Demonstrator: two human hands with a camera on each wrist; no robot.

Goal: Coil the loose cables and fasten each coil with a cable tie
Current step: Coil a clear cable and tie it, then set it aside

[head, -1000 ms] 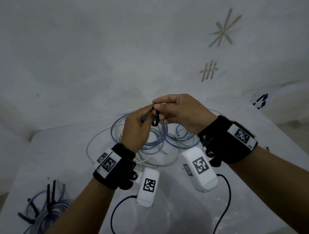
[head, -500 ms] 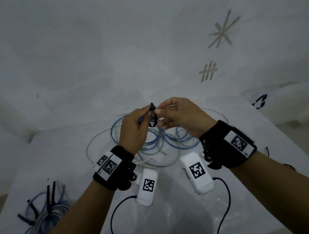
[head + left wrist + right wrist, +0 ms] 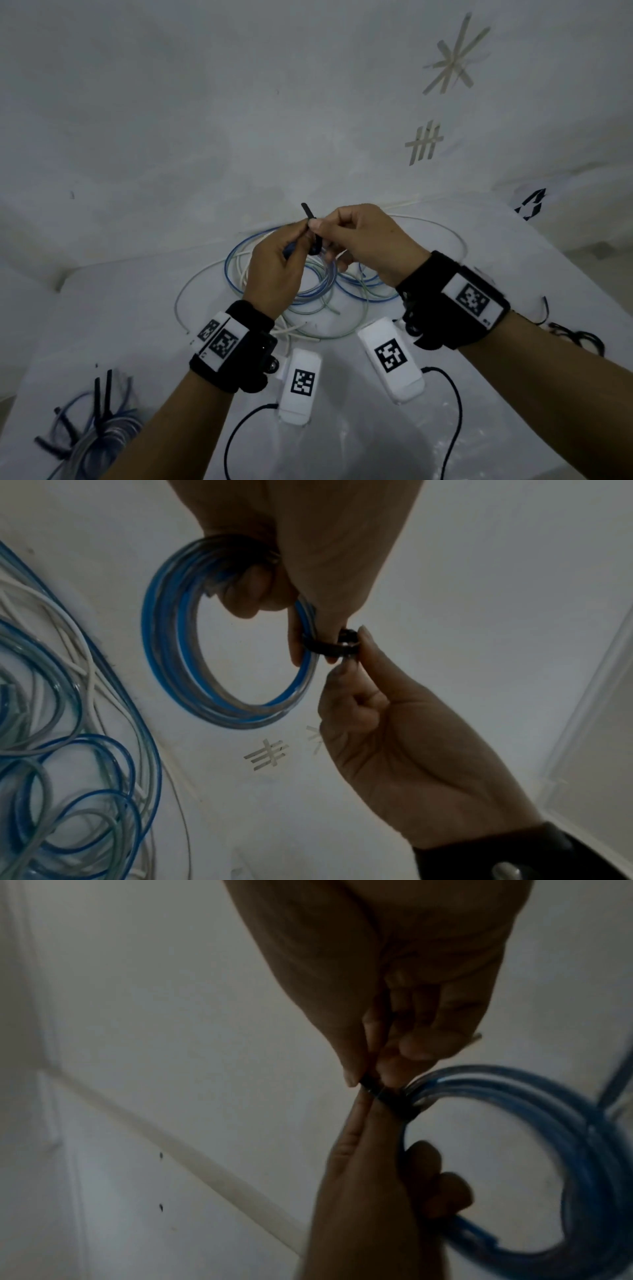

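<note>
My left hand (image 3: 274, 270) grips the coiled blue translucent cable (image 3: 178, 642); my right hand (image 3: 363, 240) pinches the black plastic cable tie (image 3: 329, 646) around it. Next, I judge, cinch tight.

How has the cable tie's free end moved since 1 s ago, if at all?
Yes. The cable tie tail now sticks up and left above the hands, toward the wall; earlier it looped below the fingertips, over the loose cables.

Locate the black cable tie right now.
Head view, centre: the black cable tie is wrapped round the blue coil, held above the table between the left hand and right hand, its tail pointing up.
</note>
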